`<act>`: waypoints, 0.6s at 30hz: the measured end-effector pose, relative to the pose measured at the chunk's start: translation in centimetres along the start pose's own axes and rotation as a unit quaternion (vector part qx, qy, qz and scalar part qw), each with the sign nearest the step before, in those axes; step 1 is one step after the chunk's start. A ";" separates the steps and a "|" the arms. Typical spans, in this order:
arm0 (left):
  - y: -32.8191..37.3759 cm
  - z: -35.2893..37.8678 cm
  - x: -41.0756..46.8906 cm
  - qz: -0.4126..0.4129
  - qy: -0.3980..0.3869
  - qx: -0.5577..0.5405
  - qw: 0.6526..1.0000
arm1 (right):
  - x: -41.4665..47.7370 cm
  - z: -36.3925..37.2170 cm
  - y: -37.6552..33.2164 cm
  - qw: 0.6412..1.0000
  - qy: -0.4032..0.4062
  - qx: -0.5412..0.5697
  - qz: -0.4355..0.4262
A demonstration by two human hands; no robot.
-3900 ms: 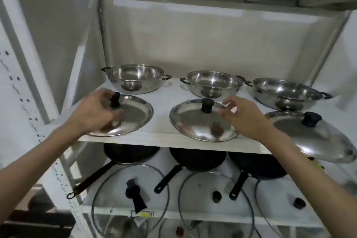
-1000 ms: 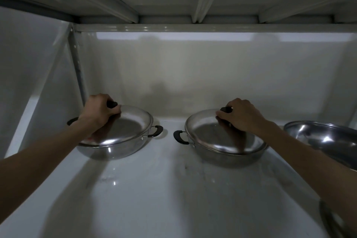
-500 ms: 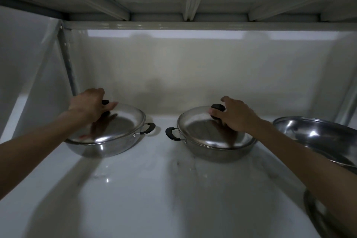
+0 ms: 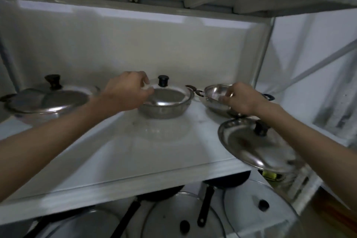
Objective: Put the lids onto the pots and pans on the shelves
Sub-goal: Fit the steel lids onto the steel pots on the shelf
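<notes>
On the upper shelf [image 4: 135,160] three pots stand in a row at the back: the left pot [image 4: 38,110] and the middle pot [image 4: 164,109] carry lids, the right pot [image 4: 216,100] is uncovered. A loose lid [image 4: 251,147] lies in front of the right pot, at the shelf's front edge. On the lower shelf [image 4: 119,202] are pans [image 4: 162,194] with glass lids [image 4: 181,216] before them.

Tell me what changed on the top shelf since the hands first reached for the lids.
Two steel lids moved from the shelf front onto the left pot and middle pot. The left hand has let go of its knob and sits by the middle pot; the right hand now touches the right pot. That pot stays uncovered, its lid unmoved at the shelf edge.
</notes>
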State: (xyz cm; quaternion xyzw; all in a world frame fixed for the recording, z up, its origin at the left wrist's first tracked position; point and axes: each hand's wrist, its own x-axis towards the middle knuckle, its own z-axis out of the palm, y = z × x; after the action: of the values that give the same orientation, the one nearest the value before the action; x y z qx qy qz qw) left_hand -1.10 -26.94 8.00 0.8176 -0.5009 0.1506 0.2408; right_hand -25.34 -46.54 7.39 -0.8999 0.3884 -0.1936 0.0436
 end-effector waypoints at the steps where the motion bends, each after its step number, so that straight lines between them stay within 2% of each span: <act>1: 1.4 0.7 -0.7 0.002 -0.014 -0.014 1.000 | -1.1 -0.4 1.2 1.000 -0.004 -0.018 0.010; 9: 8.6 6.9 -3.3 0.043 -0.092 -0.077 0.992 | -6.6 -0.6 10.0 0.983 -0.078 -0.074 0.149; 13: 11.0 9.7 -2.9 0.030 -0.113 -0.144 0.983 | -7.0 0.5 11.2 0.987 -0.088 0.003 0.135; 16: 12.9 11.4 -1.7 0.016 -0.119 -0.171 0.978 | -6.6 1.0 11.4 0.991 -0.077 0.010 0.110; 18: 14.4 12.2 -0.3 -0.026 -0.098 -0.213 0.972 | -6.3 1.4 11.5 0.993 -0.073 0.008 0.093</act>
State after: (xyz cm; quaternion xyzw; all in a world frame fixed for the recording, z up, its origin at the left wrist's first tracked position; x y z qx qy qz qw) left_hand -13.97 -38.87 1.13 0.7707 -0.5214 -0.0472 0.3631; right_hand -36.55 -50.12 1.48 -0.8712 0.4647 -0.1256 0.0964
